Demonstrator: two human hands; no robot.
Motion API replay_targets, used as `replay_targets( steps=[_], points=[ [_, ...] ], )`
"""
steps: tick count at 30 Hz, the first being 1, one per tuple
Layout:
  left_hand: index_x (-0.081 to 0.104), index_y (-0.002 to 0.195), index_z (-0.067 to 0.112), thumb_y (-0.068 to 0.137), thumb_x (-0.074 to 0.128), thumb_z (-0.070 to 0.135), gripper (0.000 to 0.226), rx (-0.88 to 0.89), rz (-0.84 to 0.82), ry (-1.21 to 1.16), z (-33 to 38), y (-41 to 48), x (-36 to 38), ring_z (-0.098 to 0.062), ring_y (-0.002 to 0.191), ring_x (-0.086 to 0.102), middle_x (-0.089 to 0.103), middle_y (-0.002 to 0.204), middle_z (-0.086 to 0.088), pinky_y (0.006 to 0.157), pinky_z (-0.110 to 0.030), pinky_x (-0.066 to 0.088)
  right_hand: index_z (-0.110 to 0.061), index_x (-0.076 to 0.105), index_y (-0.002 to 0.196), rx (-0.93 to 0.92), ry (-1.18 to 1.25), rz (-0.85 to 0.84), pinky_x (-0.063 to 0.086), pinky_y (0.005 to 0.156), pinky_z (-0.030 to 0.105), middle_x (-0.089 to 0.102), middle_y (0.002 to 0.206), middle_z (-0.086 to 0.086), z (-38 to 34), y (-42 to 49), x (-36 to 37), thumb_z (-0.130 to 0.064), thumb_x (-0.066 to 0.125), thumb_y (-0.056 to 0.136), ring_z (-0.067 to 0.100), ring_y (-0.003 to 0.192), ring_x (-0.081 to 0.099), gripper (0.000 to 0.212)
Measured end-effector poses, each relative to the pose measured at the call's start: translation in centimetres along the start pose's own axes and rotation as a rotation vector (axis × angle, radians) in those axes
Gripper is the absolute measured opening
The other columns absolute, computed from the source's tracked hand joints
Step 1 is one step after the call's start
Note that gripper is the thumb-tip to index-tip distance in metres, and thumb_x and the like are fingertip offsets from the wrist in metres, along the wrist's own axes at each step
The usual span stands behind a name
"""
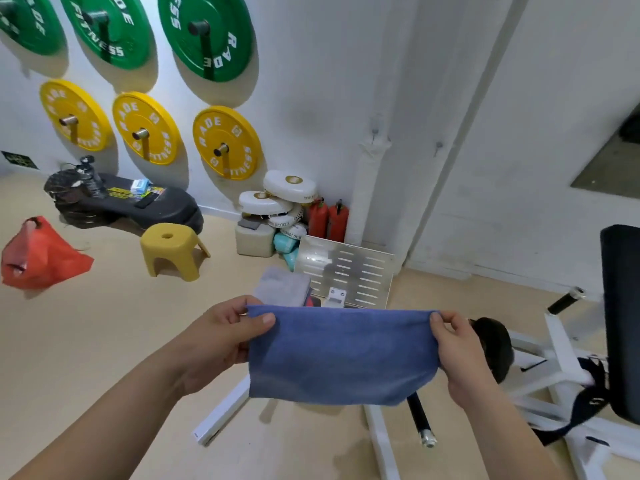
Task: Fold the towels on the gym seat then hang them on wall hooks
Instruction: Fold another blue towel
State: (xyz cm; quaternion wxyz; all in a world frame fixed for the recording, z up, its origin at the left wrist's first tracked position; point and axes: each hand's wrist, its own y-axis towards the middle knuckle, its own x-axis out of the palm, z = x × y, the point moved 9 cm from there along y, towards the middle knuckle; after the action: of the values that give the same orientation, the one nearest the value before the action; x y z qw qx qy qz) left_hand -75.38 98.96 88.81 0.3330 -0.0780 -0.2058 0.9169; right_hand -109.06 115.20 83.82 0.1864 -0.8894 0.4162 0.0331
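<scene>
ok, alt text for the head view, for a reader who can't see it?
The left hand and right hand pinch the top corners of a blue towel, holding it spread in the air. Behind are a yellow stool and a white wall hung with green and yellow weight plates.

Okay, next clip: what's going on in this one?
A person holds a blue towel up in the air, stretched between both hands. The left hand pinches one top corner and the right hand pinches the other. It hangs as a short, wide band, seemingly folded once. Behind it lies a grey towel, folded, beside a slotted metal plate. The two small wall hooks ahead look bare.
</scene>
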Motion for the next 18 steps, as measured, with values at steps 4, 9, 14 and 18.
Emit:
replay_targets(
  steps=[4,9,14,18],
  points=[
    [0.075,0.113,0.012,0.099,0.064,0.032,0.027,-0.047,0.184,-0.118,-1.6,-1.7,-9.3,-0.032,0.095,0.071,0.076,0.111,-0.017,0.091,-0.051,0.057,-0.024,0.065,0.101,-0.006,-0.002,-0.084,0.055,0.085,0.048,0.073,0.103,0.009,-2.1,-1.1,9.2,-0.037,0.059,0.101,0.026,0.092,0.069,0.014],
    [0.078,0.108,0.007,0.102,0.057,0.019,0.025,-0.088,0.382,-0.352,-4.2,-4.3,-21.4,-0.029,0.088,0.070,0.077,0.103,-0.015,0.087,-0.044,0.055,-0.023,0.066,0.096,-0.023,-0.041,-0.199,0.052,0.071,0.041,0.072,0.096,0.009,-4.4,-3.7,23.1,-0.042,0.060,0.098,0.025,0.084,0.066,0.019],
    [0.066,0.084,0.005,0.098,0.065,0.017,0.018,0.013,0.627,-0.303,-4.5,-4.8,-30.6,-0.026,0.073,0.061,0.067,0.080,-0.014,0.074,-0.043,0.055,-0.012,0.064,0.100,-0.027,0.006,-0.291,0.055,0.060,0.037,0.067,0.095,0.015,-7.4,-7.8,34.6,-0.032,0.061,0.100,0.026,0.079,0.063,0.021],
    [0.077,0.081,0.015,0.092,0.074,0.019,0.011,0.150,0.647,-0.216,-1.9,-3.7,-31.6,-0.017,0.073,0.068,0.078,0.078,0.000,0.074,-0.037,0.057,-0.004,0.067,0.091,-0.084,0.085,-0.397,0.051,0.064,0.038,0.061,0.086,0.020,-10.3,-11.9,41.2,-0.020,0.067,0.097,0.028,0.075,0.056,0.017]
  ],
)
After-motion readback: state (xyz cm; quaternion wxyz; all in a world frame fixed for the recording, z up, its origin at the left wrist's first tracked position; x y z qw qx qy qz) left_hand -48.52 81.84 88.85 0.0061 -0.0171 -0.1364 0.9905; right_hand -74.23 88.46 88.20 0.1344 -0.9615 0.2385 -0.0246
